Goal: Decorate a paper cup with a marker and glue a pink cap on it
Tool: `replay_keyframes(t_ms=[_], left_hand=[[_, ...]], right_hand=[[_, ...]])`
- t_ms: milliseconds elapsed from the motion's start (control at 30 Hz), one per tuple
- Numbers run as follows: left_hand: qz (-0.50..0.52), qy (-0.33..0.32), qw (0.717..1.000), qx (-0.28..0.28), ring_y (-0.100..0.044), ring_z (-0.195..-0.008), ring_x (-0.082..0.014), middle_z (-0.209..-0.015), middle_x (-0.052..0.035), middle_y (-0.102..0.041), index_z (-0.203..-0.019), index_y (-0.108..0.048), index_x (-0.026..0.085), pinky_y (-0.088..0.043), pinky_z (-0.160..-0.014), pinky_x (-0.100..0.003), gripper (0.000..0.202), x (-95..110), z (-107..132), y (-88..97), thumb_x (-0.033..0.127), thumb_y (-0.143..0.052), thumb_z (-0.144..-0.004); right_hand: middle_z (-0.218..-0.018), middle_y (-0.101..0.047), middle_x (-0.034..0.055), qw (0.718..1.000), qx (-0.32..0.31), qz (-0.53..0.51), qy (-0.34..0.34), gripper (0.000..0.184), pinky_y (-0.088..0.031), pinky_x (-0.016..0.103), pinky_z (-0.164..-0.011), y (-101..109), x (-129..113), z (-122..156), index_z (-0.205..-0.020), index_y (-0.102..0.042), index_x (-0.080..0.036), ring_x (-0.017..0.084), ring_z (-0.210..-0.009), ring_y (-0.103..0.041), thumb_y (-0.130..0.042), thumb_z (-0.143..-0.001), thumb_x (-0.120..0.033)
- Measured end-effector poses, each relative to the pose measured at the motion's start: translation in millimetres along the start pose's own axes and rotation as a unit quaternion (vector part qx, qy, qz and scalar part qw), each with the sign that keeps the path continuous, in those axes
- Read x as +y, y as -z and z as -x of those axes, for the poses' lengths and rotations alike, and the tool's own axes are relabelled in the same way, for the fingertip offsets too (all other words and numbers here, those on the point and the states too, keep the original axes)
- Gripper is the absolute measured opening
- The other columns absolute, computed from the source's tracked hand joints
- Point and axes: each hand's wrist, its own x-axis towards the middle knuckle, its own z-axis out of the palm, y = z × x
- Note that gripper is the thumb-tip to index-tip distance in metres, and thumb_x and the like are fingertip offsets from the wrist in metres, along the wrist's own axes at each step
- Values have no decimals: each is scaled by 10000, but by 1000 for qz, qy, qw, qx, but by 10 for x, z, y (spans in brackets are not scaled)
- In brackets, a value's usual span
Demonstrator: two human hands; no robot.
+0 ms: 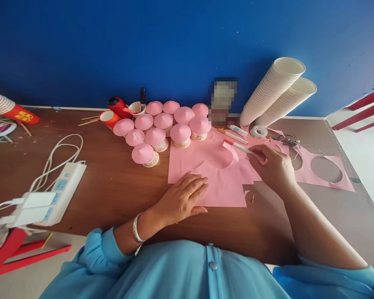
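Note:
My left hand (187,197) lies flat with its fingers stretched out, over the lower left part of a pink paper sheet (220,193). Closed fingers of my right hand (272,164) grip a slim white pen-like tool (241,147) with an orange-red end; its exact kind is unclear. That end is over the sheet's upper part, near a curved cut edge. To the left of the sheet's top stand several small patterned paper cups (182,144) capped with pink paper cones (155,136).
Two tall stacks of white cups (272,89) lean against the blue wall. Tape (258,131), a small glue bottle (237,130) and scissors (288,141) lie near cut pink scraps (347,172). A white power strip (65,193) with cables sits at left.

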Motion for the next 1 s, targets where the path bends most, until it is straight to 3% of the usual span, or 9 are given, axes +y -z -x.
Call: replay_keyframes(t_ms=[100,167,233,400,533,633,867,933,1000], left_hand=[[-17,22,996,83,-636,-1266,-280,-1306,-174,-689,-1388,-542,99,-476,-1165,-487,495,14,-51,152,341,-661,-973],[-18,44,992,119,-636,-1241,-292,-1280,-183,-689,-1406,-521,105,-495,-1119,-484,573,18,-95,244,417,-683,-953],[-6,57,991,117,-659,-1168,-287,-1235,-173,-707,-1382,-532,111,-523,-1047,-465,595,21,-133,308,487,-678,-944],[-11,45,996,75,-675,-820,-194,-853,-48,-726,-1009,-648,159,-523,-768,-351,147,51,-136,314,297,-598,-1014],[-28,50,996,71,-628,-697,-187,-737,-24,-669,-937,-655,152,-484,-657,-338,175,94,-61,256,289,-582,-1018],[-33,57,995,73,-611,-659,-185,-708,-25,-646,-895,-652,156,-464,-614,-334,219,116,-10,239,307,-562,-1026],[-29,63,994,85,-601,-641,-171,-714,-19,-635,-879,-640,174,-478,-618,-324,241,140,37,305,318,-534,-1039],[-38,49,995,80,-595,-629,-167,-698,-15,-627,-851,-627,174,-474,-615,-319,255,125,72,346,318,-535,-1039],[-43,69,994,77,-604,-645,-159,-723,-17,-648,-856,-624,173,-479,-631,-305,224,64,144,392,289,-550,-1033]], right_hand=[[-784,-729,12,988,-71,-136,21,110,-473,299,-590,139,-359,130,-965,-706,-258,162,-596,-618,-615,-937,-314],[-801,-736,11,966,-140,-214,33,116,-471,275,-558,196,-581,212,-954,-713,-260,157,-621,-638,-613,-957,-321],[-818,-742,12,939,-187,-285,38,114,-489,261,-568,216,-742,276,-966,-723,-260,156,-654,-659,-631,-960,-327],[-748,-711,17,887,-227,-400,-45,191,-495,256,-564,153,-880,356,-902,-743,-237,153,-626,-620,-693,-930,-419],[-743,-699,27,824,-264,-488,-119,314,-490,255,-560,43,-893,430,-910,-755,-214,151,-626,-599,-763,-859,-524],[-776,-707,34,786,-293,-529,-128,355,-499,262,-603,-29,-918,481,-954,-772,-211,148,-652,-594,-758,-861,-554],[-692,-670,33,777,-291,-538,-147,441,-510,306,-658,-68,-966,545,-973,-782,-196,175,-672,-605,-698,-892,-621],[-648,-652,25,774,-257,-553,-170,420,-506,312,-641,-64,-922,553,-969,-777,-202,179,-652,-604,-688,-905,-607],[-589,-600,1,765,-173,-584,-207,380,-476,299,-576,-36,-828,534,-956,-765,-221,165,-589,-567,-675,-922,-588]])
